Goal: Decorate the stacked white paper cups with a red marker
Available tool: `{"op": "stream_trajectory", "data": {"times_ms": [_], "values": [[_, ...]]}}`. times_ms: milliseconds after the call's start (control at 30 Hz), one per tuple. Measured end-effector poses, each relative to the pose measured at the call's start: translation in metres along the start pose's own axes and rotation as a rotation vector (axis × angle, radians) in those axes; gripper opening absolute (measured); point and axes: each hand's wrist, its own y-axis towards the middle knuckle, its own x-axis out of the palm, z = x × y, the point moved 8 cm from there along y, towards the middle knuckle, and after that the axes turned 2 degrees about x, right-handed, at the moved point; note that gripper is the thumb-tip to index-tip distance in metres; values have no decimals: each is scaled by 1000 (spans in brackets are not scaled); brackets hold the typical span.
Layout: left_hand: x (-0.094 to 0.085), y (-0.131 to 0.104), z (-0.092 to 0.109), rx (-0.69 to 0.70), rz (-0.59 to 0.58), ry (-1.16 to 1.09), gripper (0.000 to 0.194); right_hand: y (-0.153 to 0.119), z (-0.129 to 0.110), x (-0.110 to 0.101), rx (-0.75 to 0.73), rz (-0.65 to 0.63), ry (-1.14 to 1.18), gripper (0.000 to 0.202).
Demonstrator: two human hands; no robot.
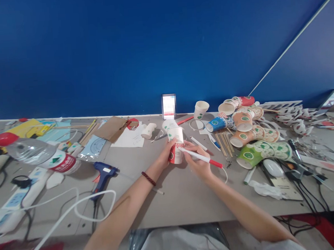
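Cups (177, 135), stacked together, were at the frame's centre, with the left hand (165, 154) closed round their side; the right hand (197, 165) pinched a marker (198, 156), its tip beside the red bottom cup (174, 157).

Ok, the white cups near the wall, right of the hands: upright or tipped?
Upright: the white cups stand on the table, open rim on top, narrower base below.
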Motion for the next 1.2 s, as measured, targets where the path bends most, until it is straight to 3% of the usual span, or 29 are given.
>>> {"op": "stream_trajectory", "data": {"times_ms": [100,500,867,1200], "values": [[0,-2,6,69,26,3,46,0,-1,-1,-4,1,-17,3],[-2,-3,4,48,52,14,55,1,2,-1,10,-12,-88,4],[-3,-5,7,47,118,28,47,1,3,-1,28,-24,-83,3],[0,-5,8,40,100,30,49,0,3,-1,30,-41,-85,3]]}}
